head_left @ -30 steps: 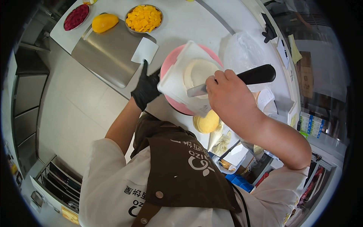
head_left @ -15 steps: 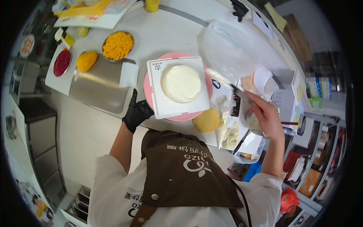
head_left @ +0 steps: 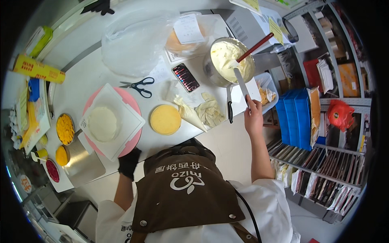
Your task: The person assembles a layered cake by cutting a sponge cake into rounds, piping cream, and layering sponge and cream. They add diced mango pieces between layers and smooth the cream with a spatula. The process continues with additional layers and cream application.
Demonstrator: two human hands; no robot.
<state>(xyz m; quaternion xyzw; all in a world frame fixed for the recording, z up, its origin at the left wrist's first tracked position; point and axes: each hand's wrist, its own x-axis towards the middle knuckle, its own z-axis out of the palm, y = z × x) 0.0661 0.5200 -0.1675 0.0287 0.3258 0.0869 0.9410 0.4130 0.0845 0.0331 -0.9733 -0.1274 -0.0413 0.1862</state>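
Observation:
My bare right hand [head_left: 253, 115] is closed round an offset or straight metal spatula [head_left: 241, 83], whose blade tip reaches into the cream [head_left: 225, 59] in a steel bowl [head_left: 216, 75]. A red-handled scraper [head_left: 255, 47] also leans in that bowl. In a black glove, my left hand [head_left: 129, 163] is at the near edge of a pink turntable [head_left: 137, 106]; its fingers are too dark to make out. On the turntable lies a white square board [head_left: 130, 120], bearing a round cake layer covered with white cream [head_left: 102, 124].
Between turntable and bowl lie scissors [head_left: 142, 86], a phone [head_left: 186, 77], a yellow sponge round [head_left: 165, 120], a filled piping bag [head_left: 190, 114], a crumpled cloth-like wrapper [head_left: 209, 110] and a knife [head_left: 229, 106]. Chopped mango [head_left: 65, 128] stands left. Plastic bags [head_left: 129, 44] lie behind.
My view has swung to the right. The spatula, held above the table before, now has its tip in the cream bowl. My left hand remains beside the turntable.

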